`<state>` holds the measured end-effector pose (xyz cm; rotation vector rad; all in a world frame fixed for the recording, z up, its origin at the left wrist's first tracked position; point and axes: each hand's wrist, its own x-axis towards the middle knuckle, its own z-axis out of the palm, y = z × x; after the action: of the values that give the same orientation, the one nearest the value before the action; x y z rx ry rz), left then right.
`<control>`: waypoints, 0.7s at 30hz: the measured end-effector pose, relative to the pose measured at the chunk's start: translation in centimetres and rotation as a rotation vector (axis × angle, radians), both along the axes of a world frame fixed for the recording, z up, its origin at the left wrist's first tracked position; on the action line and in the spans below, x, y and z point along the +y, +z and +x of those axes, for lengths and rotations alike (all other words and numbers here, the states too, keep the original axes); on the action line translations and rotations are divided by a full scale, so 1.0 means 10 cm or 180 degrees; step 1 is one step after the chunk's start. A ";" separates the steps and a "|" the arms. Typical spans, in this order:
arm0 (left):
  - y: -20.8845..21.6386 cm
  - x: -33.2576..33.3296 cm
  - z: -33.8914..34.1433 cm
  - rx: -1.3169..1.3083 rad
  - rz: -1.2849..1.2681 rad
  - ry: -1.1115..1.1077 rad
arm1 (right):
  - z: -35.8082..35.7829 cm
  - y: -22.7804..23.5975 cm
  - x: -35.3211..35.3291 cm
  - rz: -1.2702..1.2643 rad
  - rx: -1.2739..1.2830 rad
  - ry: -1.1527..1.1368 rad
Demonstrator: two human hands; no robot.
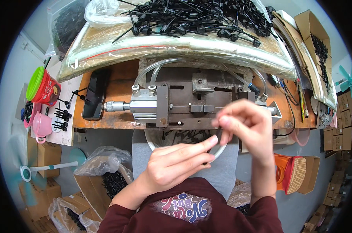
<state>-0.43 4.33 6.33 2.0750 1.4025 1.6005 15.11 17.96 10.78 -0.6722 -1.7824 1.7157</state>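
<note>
My left hand [176,163] is in front of the bench with its fingers pressed together. A small dark piece, mostly hidden, shows at its fingertips. My right hand [245,126] is raised just beside it, fingers curled in a pinch and slightly blurred; what it holds, if anything, I cannot make out. Behind the hands is a dark metal press fixture [179,116] with a silver air cylinder [144,106] on its left and a small dark block [202,108] at its middle. On my lap rests a white basket [149,140] holding black plastic parts.
A heap of black stemmed parts [191,19] lies on a plastic-wrapped board above the fixture. To the left are a phone [95,95], a red tub [47,91] and a pink cup [43,124]. Clear air hoses [156,68] arch over the fixture. Open cartons [88,186] stand below.
</note>
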 end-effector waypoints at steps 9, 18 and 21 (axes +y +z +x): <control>-0.14 0.15 0.03 0.0895 -0.0411 0.0965 | -0.45 0.67 1.47 0.5135 -0.2448 -0.0565; -0.14 0.34 0.07 0.1372 -0.0533 0.0983 | -0.79 0.69 1.89 0.5293 -0.3516 0.0066; -0.13 0.34 0.08 0.1388 -0.0630 0.1009 | -0.76 0.81 1.86 0.4732 -0.3721 0.0226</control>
<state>0.36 7.75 5.00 2.2536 2.0265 1.0685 7.56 36.54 18.85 -0.8517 -3.0328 -0.5333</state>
